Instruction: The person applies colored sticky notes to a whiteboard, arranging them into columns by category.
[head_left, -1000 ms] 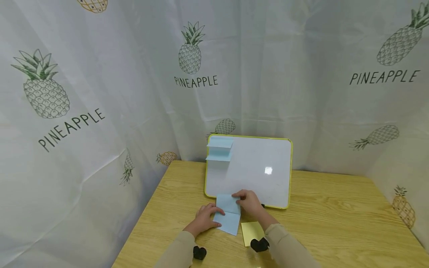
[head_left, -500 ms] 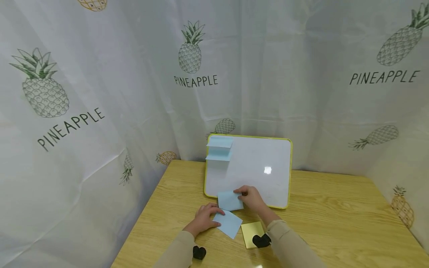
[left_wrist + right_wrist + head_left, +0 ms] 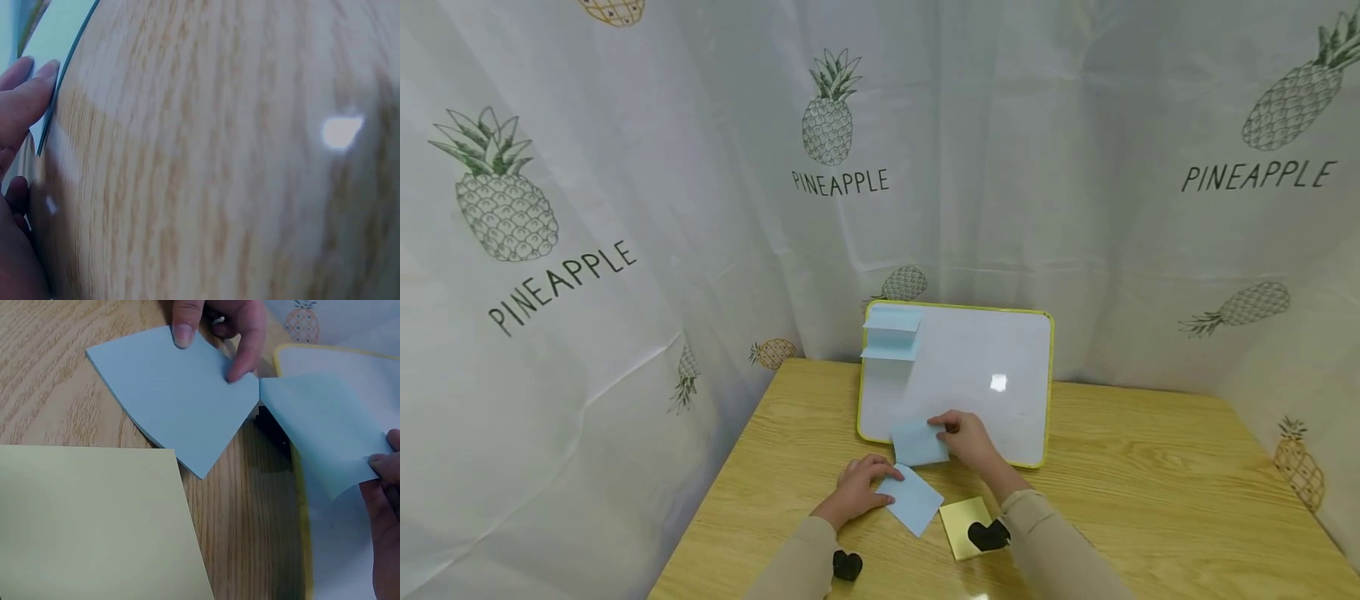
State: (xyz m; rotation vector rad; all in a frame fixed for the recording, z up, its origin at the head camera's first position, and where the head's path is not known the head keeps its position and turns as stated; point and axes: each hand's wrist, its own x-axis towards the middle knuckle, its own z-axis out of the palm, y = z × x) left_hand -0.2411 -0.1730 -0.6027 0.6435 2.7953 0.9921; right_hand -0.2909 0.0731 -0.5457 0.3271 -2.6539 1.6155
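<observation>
From the head view, my left grip (image 3: 859,489) presses the blue pad (image 3: 915,504) onto the bench (image 3: 790,450), not clenched; my right grip (image 3: 967,442) pinches a blue sheet (image 3: 917,444).

Left wrist: I see my left grip at the blue pad's edge.

Right wrist: blue sheet and blue pad meet at one corner. I'm peeling, I judge; next calls for pinning the pad and drawing the sheet free.

- Your sheet (image 3: 917,443), lower centre: plain pale blue
- Your stack (image 3: 916,502) below it: plain light blue
- Your pad (image 3: 957,518), bottom: plain yellow
- Your sleeves (image 3: 1060,546), bottom: beige
- Board (image 3: 973,358), centre: white, yellow rim
- Bench (image 3: 1157,475), lower frame: yellowish wood grain
- Curtain (image 3: 1015,183), upper frame: greyish white, green and orange pineapples, dark lettering
</observation>
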